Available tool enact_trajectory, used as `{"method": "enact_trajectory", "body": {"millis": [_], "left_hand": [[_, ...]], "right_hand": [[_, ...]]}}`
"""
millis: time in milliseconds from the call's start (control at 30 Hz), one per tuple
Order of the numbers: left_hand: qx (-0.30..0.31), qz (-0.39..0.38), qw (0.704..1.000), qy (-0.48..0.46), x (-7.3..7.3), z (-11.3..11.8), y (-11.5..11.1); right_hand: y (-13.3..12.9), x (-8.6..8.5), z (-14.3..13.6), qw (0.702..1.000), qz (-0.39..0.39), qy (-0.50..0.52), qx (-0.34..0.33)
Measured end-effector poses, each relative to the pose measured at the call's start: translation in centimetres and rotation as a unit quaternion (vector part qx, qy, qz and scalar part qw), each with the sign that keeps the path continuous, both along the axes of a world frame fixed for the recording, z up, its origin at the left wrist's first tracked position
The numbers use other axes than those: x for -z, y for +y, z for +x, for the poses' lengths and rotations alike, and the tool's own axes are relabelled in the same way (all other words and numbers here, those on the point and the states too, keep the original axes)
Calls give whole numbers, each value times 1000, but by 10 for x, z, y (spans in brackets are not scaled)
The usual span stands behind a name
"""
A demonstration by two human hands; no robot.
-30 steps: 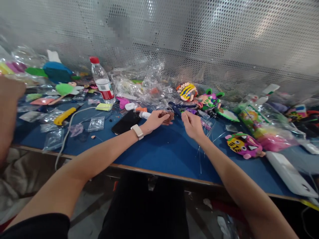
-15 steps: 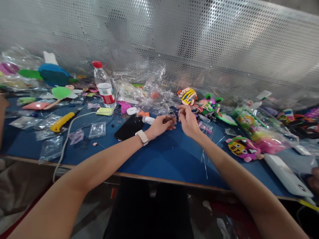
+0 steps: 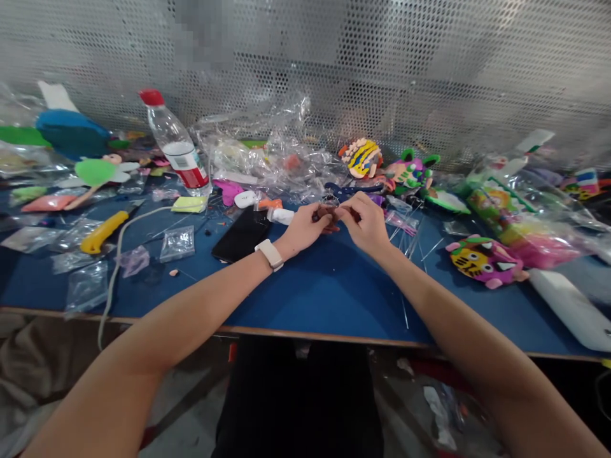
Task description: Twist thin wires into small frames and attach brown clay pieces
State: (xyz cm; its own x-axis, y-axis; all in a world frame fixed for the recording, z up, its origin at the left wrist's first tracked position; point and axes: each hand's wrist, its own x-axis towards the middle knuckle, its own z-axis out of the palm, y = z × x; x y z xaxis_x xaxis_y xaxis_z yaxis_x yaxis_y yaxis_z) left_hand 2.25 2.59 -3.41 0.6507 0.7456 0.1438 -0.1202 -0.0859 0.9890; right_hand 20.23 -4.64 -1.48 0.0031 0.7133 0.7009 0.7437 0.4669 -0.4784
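Note:
My left hand (image 3: 310, 224), with a pale watch band on its wrist, is closed around a small dark brown lump (image 3: 328, 215), mostly hidden by the fingers. My right hand (image 3: 365, 219) is pinched at the lump's right side, its fingertips close to those of the left; whatever it grips is too small to name. Left of the left hand lie a black phone (image 3: 242, 234) and a small white tube-like piece (image 3: 281, 216). Behind the hands are dark blue-handled scissors or pliers (image 3: 353, 189) and a striped clay figure (image 3: 361, 159).
A red-capped bottle (image 3: 179, 149) stands leaning in view at back left, near a yellow-handled knife (image 3: 105, 232) and a white cable (image 3: 119, 254). Thin wires (image 3: 405, 305), a tiger-like clay face (image 3: 484, 261) and a white power bank-like block (image 3: 570, 308) lie right. Perforated metal (image 3: 286, 51) rises behind.
My right hand has moved left to the brown lump and its fingers have closed into a pinch. My left hand keeps its hold. The camera view has shifted slightly.

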Motion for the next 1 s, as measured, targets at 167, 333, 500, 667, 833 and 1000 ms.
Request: {"method": "enact_trajectory", "body": {"millis": [167,333,500,667,833,1000], "left_hand": [[-3,6,1000,12,-3,-1,0],[-3,25,1000,7,-1,-4,2],[1,62,998,11,2,-6,4],[12,110,994,18,0,-6,0],[-24,208,976,62,-4,-8,-4],[-20,154,987,40,-1,-7,1]], "right_hand": [[3,4,-1,999,-23,40,7],[4,6,-3,996,-31,79,-9],[2,4,-5,998,-41,54,-9],[4,8,-7,998,-7,57,-1],[3,7,-8,998,5,48,38],[1,2,-8,999,-12,39,7]]}}
